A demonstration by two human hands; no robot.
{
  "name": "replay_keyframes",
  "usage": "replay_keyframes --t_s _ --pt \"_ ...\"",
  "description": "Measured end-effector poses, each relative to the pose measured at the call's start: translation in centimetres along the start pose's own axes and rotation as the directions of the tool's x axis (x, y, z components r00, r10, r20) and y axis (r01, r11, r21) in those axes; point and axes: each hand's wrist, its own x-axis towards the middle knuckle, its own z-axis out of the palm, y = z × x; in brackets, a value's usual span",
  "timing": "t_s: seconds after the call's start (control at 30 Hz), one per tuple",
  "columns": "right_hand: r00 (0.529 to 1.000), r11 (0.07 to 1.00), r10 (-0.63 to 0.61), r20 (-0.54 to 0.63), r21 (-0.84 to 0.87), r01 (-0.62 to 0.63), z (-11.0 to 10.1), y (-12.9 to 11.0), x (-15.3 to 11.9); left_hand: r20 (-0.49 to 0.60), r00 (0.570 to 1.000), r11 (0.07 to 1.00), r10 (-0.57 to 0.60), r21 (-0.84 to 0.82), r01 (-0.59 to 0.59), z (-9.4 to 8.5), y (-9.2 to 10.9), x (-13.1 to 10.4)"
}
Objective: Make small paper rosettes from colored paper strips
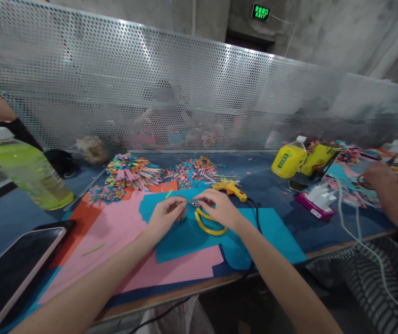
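Note:
Over a blue paper sheet, both of my hands meet with their fingertips close together. My right hand is closed around the pivot end of a pair of scissors with yellow handles; the handle loops hang out below my fingers. My left hand pinches with thumb and index finger beside the blade tips. What lies in that pinch is too small to make out. Small reddish paper bits show just under the left fingertips. Behind my right hand lies a yellow glue gun with a black cord.
Pink paper lies under my left forearm. Piles of curled paper strips and loose cuttings sit behind. A drink bottle and phone are left; a yellow bottle, purple box and another person's hand are right.

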Motion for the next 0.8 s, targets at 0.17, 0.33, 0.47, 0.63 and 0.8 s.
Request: replay_keyframes --t_s 0.17,0.33,0.47,0.63,0.8 --pt "0.999 0.999 -0.026 -0.033 -0.024 0.025 0.48 -0.35 -0.28 0.020 0.999 0.997 0.027 0.076 -0.029 0.22 0.43 -0.36" --pt "0.998 0.992 -0.047 -0.045 -0.119 0.042 0.69 -0.31 -0.44 0.031 0.997 0.975 0.067 0.211 -0.072 0.28 0.67 -0.60" --pt "0.998 0.989 -0.044 -0.051 -0.142 0.036 0.66 -0.41 -0.43 0.030 0.996 0.968 0.082 0.236 -0.087 0.30 0.60 -0.70" --pt "0.998 0.990 -0.031 -0.054 -0.140 0.024 0.62 -0.43 -0.46 0.037 0.997 0.969 0.074 0.233 -0.080 0.26 0.39 -0.69" --pt "0.998 0.989 -0.012 -0.064 -0.150 0.002 0.54 -0.38 -0.44 0.040 0.996 0.970 0.077 0.227 -0.084 0.27 0.44 -0.68"
